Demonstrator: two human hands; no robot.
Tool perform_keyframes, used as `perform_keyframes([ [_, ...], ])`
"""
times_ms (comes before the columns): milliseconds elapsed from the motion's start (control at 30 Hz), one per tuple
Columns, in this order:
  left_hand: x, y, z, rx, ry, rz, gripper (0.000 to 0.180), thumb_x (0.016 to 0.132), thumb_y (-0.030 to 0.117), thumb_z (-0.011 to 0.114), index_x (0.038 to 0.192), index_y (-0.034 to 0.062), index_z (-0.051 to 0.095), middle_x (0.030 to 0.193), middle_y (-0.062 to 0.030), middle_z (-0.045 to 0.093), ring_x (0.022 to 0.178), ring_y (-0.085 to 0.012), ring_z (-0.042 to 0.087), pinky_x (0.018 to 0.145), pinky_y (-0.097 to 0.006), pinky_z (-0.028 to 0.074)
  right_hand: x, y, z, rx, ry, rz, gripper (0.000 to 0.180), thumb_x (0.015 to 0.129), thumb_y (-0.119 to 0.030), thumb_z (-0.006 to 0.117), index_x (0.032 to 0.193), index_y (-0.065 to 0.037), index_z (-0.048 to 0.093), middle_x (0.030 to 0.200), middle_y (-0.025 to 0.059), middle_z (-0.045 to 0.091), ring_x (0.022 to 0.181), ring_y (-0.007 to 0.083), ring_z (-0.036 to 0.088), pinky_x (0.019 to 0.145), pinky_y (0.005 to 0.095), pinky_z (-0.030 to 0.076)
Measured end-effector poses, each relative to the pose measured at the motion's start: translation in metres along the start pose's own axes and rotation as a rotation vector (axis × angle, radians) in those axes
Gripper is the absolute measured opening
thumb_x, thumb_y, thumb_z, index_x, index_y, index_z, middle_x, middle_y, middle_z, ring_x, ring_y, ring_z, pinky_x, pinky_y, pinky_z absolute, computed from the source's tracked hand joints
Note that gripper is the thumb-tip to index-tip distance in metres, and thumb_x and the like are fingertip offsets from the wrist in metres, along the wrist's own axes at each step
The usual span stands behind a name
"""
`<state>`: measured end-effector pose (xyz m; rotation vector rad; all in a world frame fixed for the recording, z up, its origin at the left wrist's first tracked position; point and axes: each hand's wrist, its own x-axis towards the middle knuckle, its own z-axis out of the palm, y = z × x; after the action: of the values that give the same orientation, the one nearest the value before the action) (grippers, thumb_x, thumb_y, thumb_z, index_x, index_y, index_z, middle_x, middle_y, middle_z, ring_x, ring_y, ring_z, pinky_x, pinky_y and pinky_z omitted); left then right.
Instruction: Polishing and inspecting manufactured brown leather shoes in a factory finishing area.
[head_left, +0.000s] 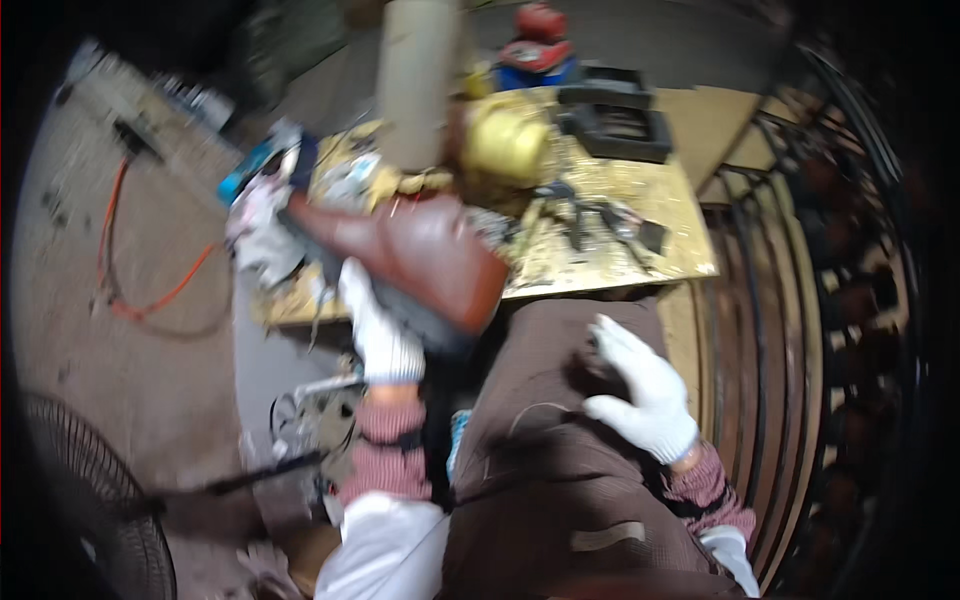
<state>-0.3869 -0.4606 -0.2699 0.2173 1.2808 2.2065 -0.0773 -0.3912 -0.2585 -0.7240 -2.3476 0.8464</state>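
Note:
A reddish-brown leather boot (425, 255) with a dark sole lies tilted across the near left part of the worktable (690, 255). My left hand (383, 330), in a white knit glove, grips the boot along its sole side; part of the grip is hidden and the picture is smeared there. Over my lap, on the brown apron (540, 400), hovers my right hand (645, 395), also gloved in white. Its fingers are stretched out with the thumb apart, and it holds nothing. Behind the boot rises a pale upright cylinder (415, 90).
On the table are a yellow roll (508, 138), a black tray (620, 130) and dark hand tools (575, 210). Crumpled cloths (265, 225) lie at its left. A slatted metal rack (760, 300) stands right, a fan (85, 480) lower left. An orange cord (112, 215) crosses the floor.

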Motion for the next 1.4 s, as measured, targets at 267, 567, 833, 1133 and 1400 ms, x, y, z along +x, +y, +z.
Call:
perform_keyframes([
  [267,-0.124,-0.027,0.006,-0.195,-0.65,-0.649,0.093,0.097,0.078,0.037,0.161,0.0102,0.027,0.165,-0.0112,0.029,0.148,-0.0327,0.033,0.125,-0.048,0.025,-0.012,-0.071,-0.074,0.223,-0.234,0.261,0.056,0.085,-0.054,0.068,0.084,0.001,0.071,0.067,0.0186,0.064,0.064,0.0312,0.064,0.065,0.0416,0.051],
  [567,-0.168,-0.058,0.083,0.032,-1.187,-0.527,0.087,0.101,0.068,0.041,0.161,0.0058,0.028,0.119,-0.0168,0.063,0.093,-0.0262,0.066,0.089,-0.041,0.054,-0.197,-0.299,-0.257,-1.961,0.483,0.375,0.048,0.091,-0.035,0.073,0.121,0.002,0.068,0.115,0.0223,0.072,0.109,0.0348,0.069,0.095,0.0404,0.051],
  [833,-0.213,-0.053,0.11,0.141,-1.312,-0.549,0.084,0.103,0.066,0.041,0.159,0.0055,0.033,0.121,-0.0133,0.063,0.097,-0.0228,0.064,0.091,-0.037,0.053,-0.268,-0.383,-0.432,-2.197,0.487,1.041,0.026,0.091,-0.033,0.062,0.093,-0.012,0.076,0.09,0.0137,0.072,0.092,0.035,0.07,0.085,0.0432,0.054],
  [1133,-0.218,-0.054,0.112,0.129,-1.349,-0.595,0.077,0.103,0.06,0.048,0.157,0.0062,0.038,0.123,-0.0099,0.06,0.1,-0.0202,0.061,0.092,-0.035,0.05,-0.409,-0.393,-0.531,-1.928,0.967,1.157,0.066,0.094,-0.053,0.062,0.127,0.004,0.063,0.124,0.0294,0.066,0.12,0.0416,0.062,0.101,0.0451,0.047],
  [1400,-0.197,-0.066,0.089,0.105,-1.321,-0.595,0.058,0.108,0.037,0.051,0.157,0.0076,0.039,0.126,-0.0124,0.062,0.103,-0.021,0.065,0.098,-0.035,0.051,-0.329,-0.308,-0.375,-1.989,1.314,1.157,0.052,0.103,-0.052,0.052,0.095,-0.004,0.071,0.085,0.0179,0.068,0.082,0.0364,0.067,0.069,0.0435,0.051],
])
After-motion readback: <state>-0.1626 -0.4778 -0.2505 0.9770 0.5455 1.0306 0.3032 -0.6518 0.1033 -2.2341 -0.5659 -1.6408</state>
